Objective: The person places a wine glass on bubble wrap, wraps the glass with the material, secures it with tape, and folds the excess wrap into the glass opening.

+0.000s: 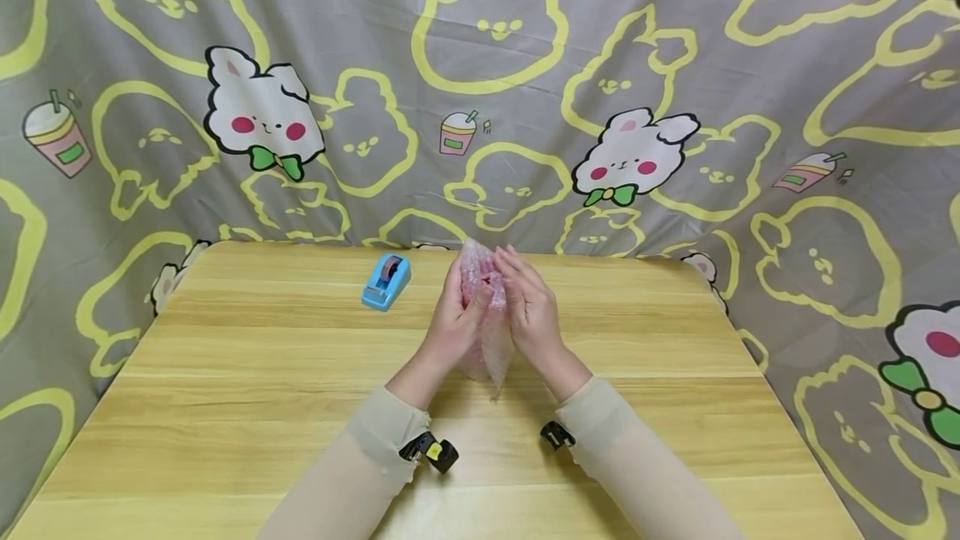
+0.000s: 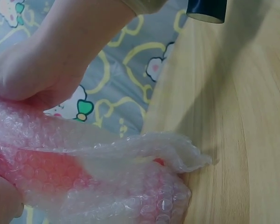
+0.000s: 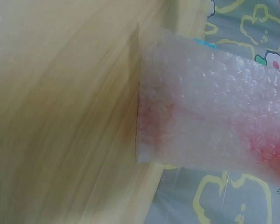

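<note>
Between the two hands stands a piece of clear bubble wrap, upright and folded around something pink-red whose kind cannot be made out. The left hand grips its left side, thumb on the near face. On the right side, the right hand holds the wrap with fairly straight fingers pointing up and away. In the left wrist view, the loose upper edge of the bubble wrap gapes, with pink-red showing beneath. The right wrist view shows the flat side of the bubble wrap, its lower end near the table.
A blue tape dispenser with a roll of tape stands on the wooden table, left of the hands. Grey patterned cloth hangs behind the table and along both sides. Small black cameras sit at both wrists.
</note>
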Action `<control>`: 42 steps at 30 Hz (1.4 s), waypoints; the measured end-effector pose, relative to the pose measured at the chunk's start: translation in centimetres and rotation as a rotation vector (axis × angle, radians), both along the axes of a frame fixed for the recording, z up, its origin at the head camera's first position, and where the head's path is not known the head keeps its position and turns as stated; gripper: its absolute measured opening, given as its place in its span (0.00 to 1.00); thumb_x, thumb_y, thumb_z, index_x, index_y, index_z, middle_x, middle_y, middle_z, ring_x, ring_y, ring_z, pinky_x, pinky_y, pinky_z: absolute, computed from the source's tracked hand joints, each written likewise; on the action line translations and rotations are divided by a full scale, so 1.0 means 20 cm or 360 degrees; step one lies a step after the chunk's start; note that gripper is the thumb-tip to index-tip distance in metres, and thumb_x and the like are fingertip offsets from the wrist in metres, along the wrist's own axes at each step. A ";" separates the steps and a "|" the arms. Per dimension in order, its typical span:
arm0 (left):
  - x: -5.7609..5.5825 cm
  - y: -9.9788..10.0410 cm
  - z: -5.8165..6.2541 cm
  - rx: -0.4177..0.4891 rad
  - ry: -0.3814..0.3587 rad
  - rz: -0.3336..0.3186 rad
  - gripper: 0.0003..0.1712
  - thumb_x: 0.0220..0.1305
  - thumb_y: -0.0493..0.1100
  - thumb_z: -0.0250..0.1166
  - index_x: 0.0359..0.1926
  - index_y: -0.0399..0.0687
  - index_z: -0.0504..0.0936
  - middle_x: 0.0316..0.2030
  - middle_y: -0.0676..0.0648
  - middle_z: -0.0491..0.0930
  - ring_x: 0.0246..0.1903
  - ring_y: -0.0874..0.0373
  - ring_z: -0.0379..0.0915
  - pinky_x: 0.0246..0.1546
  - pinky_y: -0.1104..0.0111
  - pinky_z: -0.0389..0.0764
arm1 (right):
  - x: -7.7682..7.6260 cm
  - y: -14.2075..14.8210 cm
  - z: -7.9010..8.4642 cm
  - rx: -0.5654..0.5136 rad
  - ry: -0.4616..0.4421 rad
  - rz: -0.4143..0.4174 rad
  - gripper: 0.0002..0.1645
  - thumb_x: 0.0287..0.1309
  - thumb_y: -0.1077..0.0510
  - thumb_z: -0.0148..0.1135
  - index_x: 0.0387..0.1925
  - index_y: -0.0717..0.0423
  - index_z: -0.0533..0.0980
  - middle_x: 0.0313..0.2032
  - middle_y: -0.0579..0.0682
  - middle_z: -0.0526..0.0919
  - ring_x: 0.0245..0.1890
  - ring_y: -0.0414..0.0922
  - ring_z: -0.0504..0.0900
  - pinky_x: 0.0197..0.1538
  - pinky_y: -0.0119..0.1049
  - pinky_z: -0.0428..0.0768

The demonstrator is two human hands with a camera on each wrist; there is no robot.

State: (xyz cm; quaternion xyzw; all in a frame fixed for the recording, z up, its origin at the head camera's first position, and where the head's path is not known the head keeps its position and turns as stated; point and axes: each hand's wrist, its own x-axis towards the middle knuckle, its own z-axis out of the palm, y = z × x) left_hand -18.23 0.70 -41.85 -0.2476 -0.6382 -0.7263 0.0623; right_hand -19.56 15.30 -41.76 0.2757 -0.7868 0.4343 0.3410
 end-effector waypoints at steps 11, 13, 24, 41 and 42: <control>-0.01 -0.07 0.02 -0.0003 -0.0106 -0.0249 0.56 0.67 0.45 0.68 0.80 0.46 0.37 0.78 0.42 0.43 0.73 0.45 0.53 0.66 0.59 0.67 | -0.02 0.00 0.01 -0.0043 0.0032 -0.0003 0.35 0.79 0.44 0.37 0.53 0.67 0.81 0.56 0.59 0.82 0.64 0.57 0.75 0.70 0.40 0.66; -0.02 -0.07 0.02 0.0008 -0.0111 -0.0296 0.58 0.65 0.43 0.70 0.80 0.47 0.37 0.78 0.44 0.44 0.72 0.45 0.54 0.66 0.60 0.68 | -0.02 0.00 0.00 -0.0076 0.0047 0.0000 0.35 0.79 0.43 0.37 0.52 0.67 0.82 0.55 0.60 0.83 0.62 0.58 0.76 0.69 0.40 0.67; -0.03 -0.07 0.01 -0.0084 -0.0101 -0.0192 0.54 0.61 0.39 0.72 0.79 0.46 0.47 0.76 0.42 0.53 0.71 0.47 0.58 0.65 0.61 0.69 | -0.02 -0.04 0.00 -0.0406 0.0133 0.0083 0.17 0.72 0.71 0.47 0.41 0.74 0.83 0.45 0.69 0.84 0.55 0.67 0.79 0.63 0.53 0.73; -0.07 -0.12 0.02 -0.0596 0.0133 0.0030 0.50 0.56 0.46 0.77 0.75 0.47 0.60 0.70 0.46 0.67 0.65 0.51 0.68 0.64 0.56 0.71 | 0.10 -0.09 0.13 -0.0529 0.0057 0.0079 0.25 0.78 0.62 0.42 0.44 0.81 0.79 0.48 0.74 0.80 0.54 0.71 0.78 0.63 0.46 0.73; -0.07 -0.12 0.02 -0.0601 0.0140 0.0029 0.50 0.56 0.46 0.77 0.75 0.47 0.61 0.69 0.46 0.68 0.64 0.51 0.69 0.64 0.56 0.72 | 0.10 -0.09 0.12 -0.0533 0.0052 0.0071 0.25 0.78 0.62 0.42 0.44 0.81 0.79 0.48 0.74 0.80 0.54 0.71 0.78 0.63 0.45 0.73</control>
